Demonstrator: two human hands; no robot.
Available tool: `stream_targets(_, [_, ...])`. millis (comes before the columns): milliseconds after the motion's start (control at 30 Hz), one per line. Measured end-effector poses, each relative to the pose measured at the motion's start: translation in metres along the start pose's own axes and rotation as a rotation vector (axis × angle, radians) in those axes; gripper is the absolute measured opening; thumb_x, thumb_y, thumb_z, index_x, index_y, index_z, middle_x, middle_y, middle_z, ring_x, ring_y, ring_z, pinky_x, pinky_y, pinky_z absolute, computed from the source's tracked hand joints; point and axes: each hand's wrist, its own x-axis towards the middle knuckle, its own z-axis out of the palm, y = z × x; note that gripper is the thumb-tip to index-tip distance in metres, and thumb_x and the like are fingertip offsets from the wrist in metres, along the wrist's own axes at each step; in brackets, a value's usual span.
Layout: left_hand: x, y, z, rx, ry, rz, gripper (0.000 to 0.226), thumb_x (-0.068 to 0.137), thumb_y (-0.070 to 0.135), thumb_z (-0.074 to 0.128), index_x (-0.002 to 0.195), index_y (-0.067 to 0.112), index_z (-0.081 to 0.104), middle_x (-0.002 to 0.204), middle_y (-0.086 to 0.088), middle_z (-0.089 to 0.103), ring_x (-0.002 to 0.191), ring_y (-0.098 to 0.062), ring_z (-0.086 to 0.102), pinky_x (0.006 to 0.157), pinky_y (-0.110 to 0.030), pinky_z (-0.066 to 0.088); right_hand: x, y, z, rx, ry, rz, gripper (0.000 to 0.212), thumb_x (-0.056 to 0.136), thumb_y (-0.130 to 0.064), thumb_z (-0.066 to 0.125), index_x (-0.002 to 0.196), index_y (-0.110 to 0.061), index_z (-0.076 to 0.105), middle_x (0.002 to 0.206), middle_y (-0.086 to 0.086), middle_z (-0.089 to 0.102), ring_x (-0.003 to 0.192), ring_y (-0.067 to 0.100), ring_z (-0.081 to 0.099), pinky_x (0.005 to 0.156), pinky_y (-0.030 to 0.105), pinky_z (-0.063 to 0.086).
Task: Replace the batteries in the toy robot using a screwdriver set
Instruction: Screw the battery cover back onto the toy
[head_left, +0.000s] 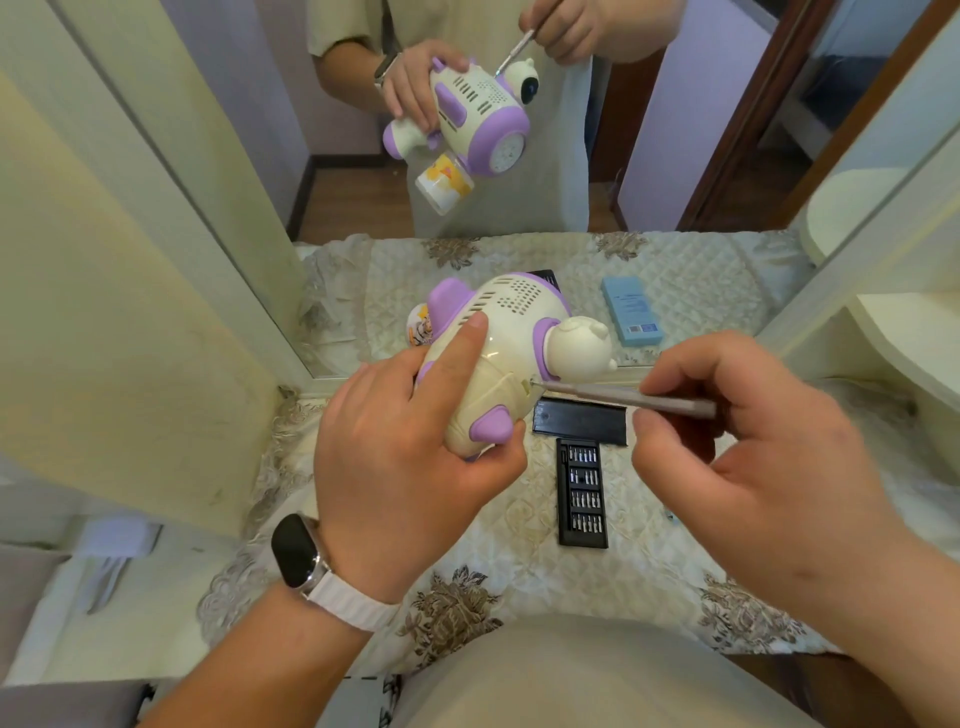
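Note:
My left hand (410, 452) grips the cream and purple toy robot (511, 353) from below and holds it tilted above the table, its index finger lying along the body. My right hand (753, 441) pinches the grey screwdriver (623, 397) between thumb and fingers. The screwdriver's tip touches the robot's back near the neck, at the edge of a panel. Below the toy lies the open black bit tray (582, 493) with several bits in rows, and its black lid (579, 421) sits just above it.
A mirror (467, 130) stands at the back of the table and reflects the toy and both hands. A blue box (631, 309) shows in the mirror. A small printed jar (418, 325) peeks out behind the toy. A lace cloth (519, 587) covers the table.

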Motion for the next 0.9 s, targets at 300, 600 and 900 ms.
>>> stream_targets(300, [0.010,0.005,0.002,-0.032,0.017,0.020,0.063,0.072,0.034,0.074,0.132,0.018,0.061,0.089,-0.010,0.069,0.073,-0.034,0.062,0.063,-0.045,0.049,0.012,0.003,-0.011,-0.177,0.068,-0.146,0.022,0.091,-0.034,0.054,0.098,-0.019,0.068,0.068,-0.004,0.064,0.065,0.016,0.053,0.053,0.027,0.041])
stream_targets(600, [0.022,0.021,-0.006,-0.037,0.021,-0.007,0.062,0.072,0.035,0.073,0.131,0.020,0.062,0.082,-0.005,0.067,0.068,-0.030,0.060,0.058,-0.042,0.049,0.026,-0.003,-0.029,-0.149,-0.061,-0.116,0.011,0.089,-0.038,0.049,0.099,-0.034,0.049,0.065,-0.016,0.056,0.067,0.012,0.055,0.057,0.030,0.042])
stream_targets(900, [0.039,0.025,-0.008,-0.058,0.082,-0.006,0.067,0.068,0.037,0.075,0.132,0.023,0.061,0.083,-0.004,0.068,0.069,-0.028,0.061,0.058,-0.041,0.052,0.052,-0.009,-0.048,-0.297,-0.138,-0.182,0.013,0.092,-0.035,0.048,0.098,-0.026,0.054,0.053,-0.018,0.042,0.059,0.004,0.049,0.050,0.023,0.040])
